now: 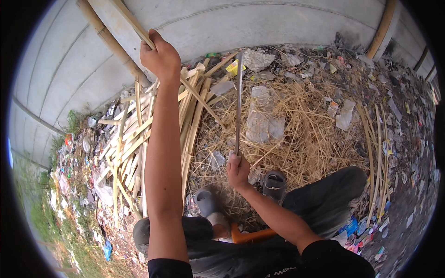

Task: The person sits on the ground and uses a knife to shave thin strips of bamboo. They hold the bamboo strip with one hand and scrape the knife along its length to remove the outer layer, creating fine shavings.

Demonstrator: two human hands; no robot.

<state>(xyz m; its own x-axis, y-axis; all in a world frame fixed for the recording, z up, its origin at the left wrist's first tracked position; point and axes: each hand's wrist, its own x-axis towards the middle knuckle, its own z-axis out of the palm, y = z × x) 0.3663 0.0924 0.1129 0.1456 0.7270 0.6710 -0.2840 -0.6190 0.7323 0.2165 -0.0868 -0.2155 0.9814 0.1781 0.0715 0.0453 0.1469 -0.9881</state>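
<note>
My left hand is raised at arm's length on the upper left, fingers closed round a split bamboo strip. The strip runs up and out of the picture along the wall. Lower and nearer, in front of my knees, my right hand grips a long, narrow metal knife. Its blade points up and away from me, seen nearly edge-on, and stands apart from the strip. Beneath my left forearm lies a heap of split bamboo strips, partly hidden by the arm.
Thin bamboo shavings cover the ground ahead. More strips lie on the right. A concrete wall with bamboo poles closes the far side. Scattered litter surrounds everything. My sandals and an orange stool are close in.
</note>
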